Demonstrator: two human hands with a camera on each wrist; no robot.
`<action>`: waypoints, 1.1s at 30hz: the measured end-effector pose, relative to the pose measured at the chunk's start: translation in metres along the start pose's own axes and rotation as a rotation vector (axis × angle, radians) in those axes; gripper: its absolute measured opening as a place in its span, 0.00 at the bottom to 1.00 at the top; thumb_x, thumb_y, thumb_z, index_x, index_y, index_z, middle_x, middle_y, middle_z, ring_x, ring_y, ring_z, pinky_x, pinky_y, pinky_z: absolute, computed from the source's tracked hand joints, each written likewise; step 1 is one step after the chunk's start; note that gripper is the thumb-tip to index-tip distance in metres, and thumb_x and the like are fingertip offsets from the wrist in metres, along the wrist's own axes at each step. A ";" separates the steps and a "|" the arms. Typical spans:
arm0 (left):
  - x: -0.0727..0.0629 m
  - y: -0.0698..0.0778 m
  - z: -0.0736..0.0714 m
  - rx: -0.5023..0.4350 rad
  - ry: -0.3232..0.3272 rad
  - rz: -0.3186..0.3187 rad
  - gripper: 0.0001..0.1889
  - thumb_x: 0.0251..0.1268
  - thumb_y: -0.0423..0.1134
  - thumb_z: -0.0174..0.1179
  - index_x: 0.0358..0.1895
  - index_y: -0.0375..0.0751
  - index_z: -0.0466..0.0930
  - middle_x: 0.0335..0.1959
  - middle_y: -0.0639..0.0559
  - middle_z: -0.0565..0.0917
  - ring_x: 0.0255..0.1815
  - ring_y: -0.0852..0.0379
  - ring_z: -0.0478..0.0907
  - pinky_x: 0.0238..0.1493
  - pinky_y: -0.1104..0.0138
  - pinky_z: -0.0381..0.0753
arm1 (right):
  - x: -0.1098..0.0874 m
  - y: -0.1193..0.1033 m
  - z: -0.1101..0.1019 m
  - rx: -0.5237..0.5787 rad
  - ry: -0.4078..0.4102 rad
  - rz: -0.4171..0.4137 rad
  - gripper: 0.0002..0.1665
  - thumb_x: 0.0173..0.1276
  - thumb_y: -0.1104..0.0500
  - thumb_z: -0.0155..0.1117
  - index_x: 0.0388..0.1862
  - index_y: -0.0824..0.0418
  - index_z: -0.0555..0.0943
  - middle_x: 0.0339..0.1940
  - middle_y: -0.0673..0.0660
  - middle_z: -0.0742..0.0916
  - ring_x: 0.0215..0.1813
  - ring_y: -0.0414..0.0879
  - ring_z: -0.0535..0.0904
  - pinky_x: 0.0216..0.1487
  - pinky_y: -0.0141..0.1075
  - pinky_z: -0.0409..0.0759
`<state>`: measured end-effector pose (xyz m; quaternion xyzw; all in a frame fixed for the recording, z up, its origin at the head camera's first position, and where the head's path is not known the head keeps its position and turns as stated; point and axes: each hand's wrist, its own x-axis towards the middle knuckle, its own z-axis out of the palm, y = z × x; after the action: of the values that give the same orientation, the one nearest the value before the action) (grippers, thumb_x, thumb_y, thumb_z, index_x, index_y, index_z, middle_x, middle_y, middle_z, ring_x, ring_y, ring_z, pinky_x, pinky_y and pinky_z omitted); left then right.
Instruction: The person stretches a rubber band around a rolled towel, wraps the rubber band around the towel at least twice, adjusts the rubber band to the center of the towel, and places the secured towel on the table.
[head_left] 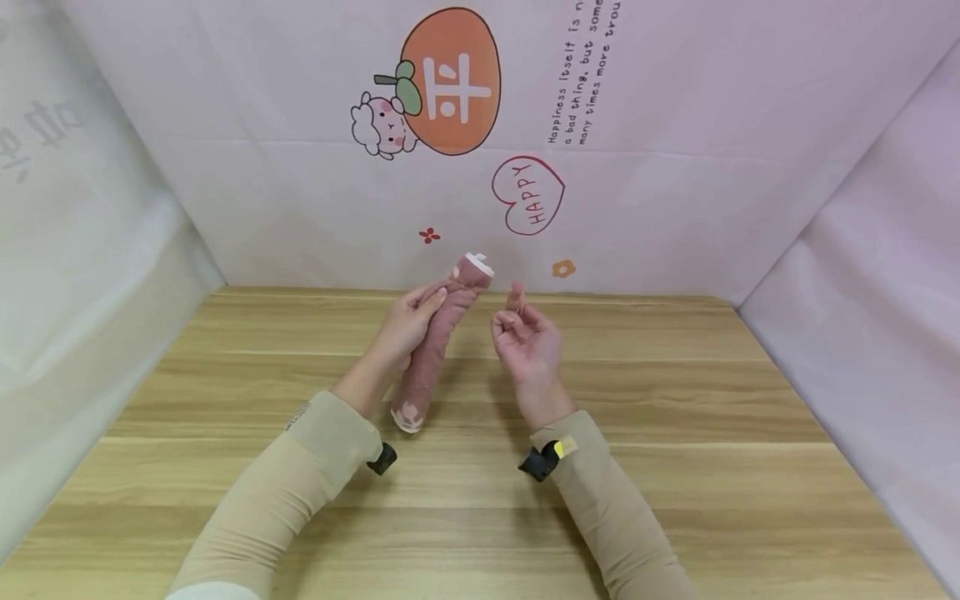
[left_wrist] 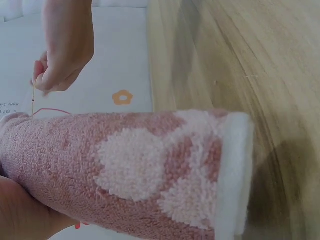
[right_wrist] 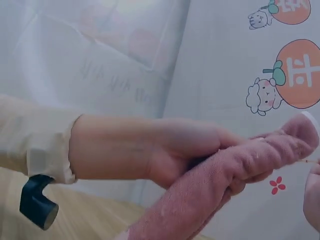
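Observation:
My left hand point(head_left: 408, 323) grips a rolled pink towel point(head_left: 429, 367) near its upper part, thumb across the front. The roll is held slanting above the table, its far end up and to the right. Pale patches and a white edge show at its near end. Just below the far end the towel is pinched in and creased. To the right of it, my right hand point(head_left: 534, 343) has curled fingers and pinches a thin yellowish cord point(left_wrist: 33, 102). In the left wrist view, this cord stretches taut from the fingertips to the towel.
A wood-grain table point(head_left: 675, 467) lies beneath both hands. Behind it hangs a white printed cloth point(head_left: 285, 192) with an orange fruit, a heart and small flowers. White cloth also hangs at both sides. Each wrist wears a small dark device point(head_left: 540, 463).

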<state>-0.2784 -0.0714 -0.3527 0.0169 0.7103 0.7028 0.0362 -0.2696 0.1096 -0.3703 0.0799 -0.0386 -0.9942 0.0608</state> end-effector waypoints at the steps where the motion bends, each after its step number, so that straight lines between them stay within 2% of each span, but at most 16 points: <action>1: 0.000 0.001 0.000 -0.005 0.007 -0.002 0.23 0.82 0.44 0.52 0.72 0.37 0.73 0.66 0.40 0.76 0.57 0.53 0.75 0.58 0.64 0.75 | -0.001 0.001 -0.001 -0.035 -0.009 0.005 0.23 0.65 0.72 0.48 0.59 0.65 0.71 0.32 0.58 0.86 0.17 0.41 0.58 0.25 0.32 0.61; 3: 0.000 0.003 0.000 -0.023 0.021 -0.006 0.23 0.82 0.44 0.52 0.72 0.36 0.73 0.65 0.40 0.77 0.55 0.53 0.75 0.56 0.65 0.75 | -0.003 0.002 -0.005 -0.140 -0.064 0.012 0.19 0.58 0.71 0.50 0.48 0.66 0.77 0.24 0.56 0.83 0.18 0.41 0.57 0.25 0.32 0.57; 5: 0.000 0.005 0.001 -0.037 0.030 -0.002 0.23 0.82 0.43 0.52 0.72 0.36 0.73 0.65 0.40 0.77 0.55 0.53 0.75 0.56 0.65 0.75 | -0.004 0.001 -0.010 -0.285 -0.153 0.007 0.14 0.53 0.70 0.50 0.35 0.65 0.81 0.17 0.54 0.77 0.19 0.42 0.56 0.25 0.33 0.53; 8: 0.000 0.007 0.002 -0.031 0.033 0.009 0.22 0.82 0.42 0.53 0.72 0.36 0.73 0.69 0.40 0.76 0.60 0.51 0.74 0.60 0.63 0.75 | -0.005 -0.001 -0.018 -0.476 -0.294 -0.021 0.12 0.51 0.67 0.48 0.17 0.63 0.80 0.12 0.52 0.70 0.19 0.43 0.55 0.28 0.33 0.51; 10: 0.000 0.007 0.003 -0.027 0.031 0.013 0.22 0.82 0.41 0.53 0.72 0.36 0.73 0.69 0.40 0.75 0.62 0.50 0.74 0.62 0.62 0.74 | -0.003 -0.004 -0.021 -0.558 -0.363 -0.032 0.14 0.51 0.65 0.48 0.13 0.62 0.79 0.11 0.51 0.68 0.19 0.43 0.54 0.28 0.33 0.51; 12: 0.000 0.006 0.002 -0.029 0.023 0.013 0.23 0.82 0.41 0.53 0.72 0.37 0.72 0.71 0.40 0.74 0.64 0.49 0.73 0.64 0.61 0.73 | -0.001 -0.006 -0.022 -0.582 -0.381 -0.024 0.13 0.51 0.65 0.49 0.12 0.62 0.78 0.11 0.50 0.67 0.19 0.43 0.55 0.28 0.33 0.51; 15: 0.001 0.005 0.002 -0.042 0.002 0.023 0.23 0.82 0.42 0.52 0.73 0.37 0.72 0.72 0.41 0.73 0.66 0.49 0.72 0.66 0.60 0.72 | 0.001 -0.008 -0.021 -0.549 -0.320 0.025 0.10 0.50 0.65 0.50 0.12 0.60 0.74 0.12 0.49 0.66 0.20 0.42 0.55 0.29 0.32 0.52; 18: 0.002 0.003 0.002 -0.051 -0.031 0.036 0.23 0.82 0.43 0.52 0.73 0.39 0.72 0.72 0.43 0.73 0.66 0.50 0.73 0.67 0.59 0.72 | 0.001 -0.010 -0.017 -0.472 -0.199 0.100 0.07 0.47 0.66 0.51 0.13 0.58 0.68 0.13 0.48 0.65 0.20 0.41 0.54 0.29 0.31 0.51; 20: 0.002 0.002 0.001 -0.043 -0.060 0.048 0.23 0.82 0.43 0.52 0.73 0.39 0.72 0.71 0.44 0.74 0.65 0.51 0.73 0.66 0.60 0.72 | 0.001 -0.010 -0.013 -0.408 -0.129 0.146 0.07 0.45 0.67 0.51 0.16 0.57 0.65 0.13 0.48 0.65 0.20 0.40 0.53 0.29 0.31 0.49; 22: 0.002 0.001 0.000 -0.033 -0.093 0.054 0.23 0.82 0.43 0.52 0.73 0.40 0.72 0.70 0.43 0.75 0.63 0.51 0.75 0.64 0.61 0.74 | 0.000 -0.011 -0.008 -0.329 -0.091 0.178 0.07 0.46 0.69 0.51 0.22 0.58 0.66 0.14 0.49 0.65 0.21 0.40 0.52 0.29 0.31 0.49; 25: 0.002 0.001 -0.001 -0.017 -0.151 0.083 0.23 0.83 0.41 0.51 0.74 0.37 0.71 0.69 0.41 0.76 0.61 0.51 0.76 0.62 0.62 0.76 | -0.002 -0.012 0.000 -0.207 -0.069 0.214 0.13 0.53 0.73 0.52 0.39 0.63 0.72 0.17 0.51 0.68 0.21 0.40 0.53 0.28 0.31 0.50; 27: 0.001 0.002 -0.002 -0.006 -0.186 0.107 0.23 0.83 0.40 0.50 0.74 0.36 0.70 0.68 0.39 0.76 0.60 0.50 0.77 0.61 0.63 0.76 | -0.004 -0.012 0.006 -0.136 -0.058 0.237 0.20 0.60 0.74 0.51 0.52 0.66 0.71 0.22 0.54 0.73 0.20 0.40 0.55 0.28 0.31 0.52; 31: -0.001 0.007 -0.005 0.038 -0.244 0.157 0.22 0.84 0.39 0.49 0.72 0.34 0.71 0.66 0.38 0.76 0.60 0.49 0.77 0.62 0.61 0.76 | -0.009 -0.012 0.017 -0.063 -0.036 0.248 0.17 0.78 0.72 0.42 0.62 0.67 0.67 0.35 0.61 0.80 0.22 0.42 0.61 0.27 0.32 0.57; 33: -0.001 0.008 -0.006 0.060 -0.264 0.172 0.21 0.84 0.39 0.49 0.71 0.34 0.72 0.66 0.39 0.77 0.61 0.48 0.76 0.63 0.59 0.75 | -0.011 -0.011 0.022 -0.052 -0.009 0.236 0.16 0.82 0.69 0.40 0.64 0.66 0.66 0.38 0.63 0.80 0.25 0.45 0.66 0.27 0.32 0.61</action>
<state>-0.2777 -0.0775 -0.3443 0.1710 0.7160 0.6734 0.0686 -0.2639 0.1235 -0.3479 0.0686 -0.0220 -0.9812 0.1793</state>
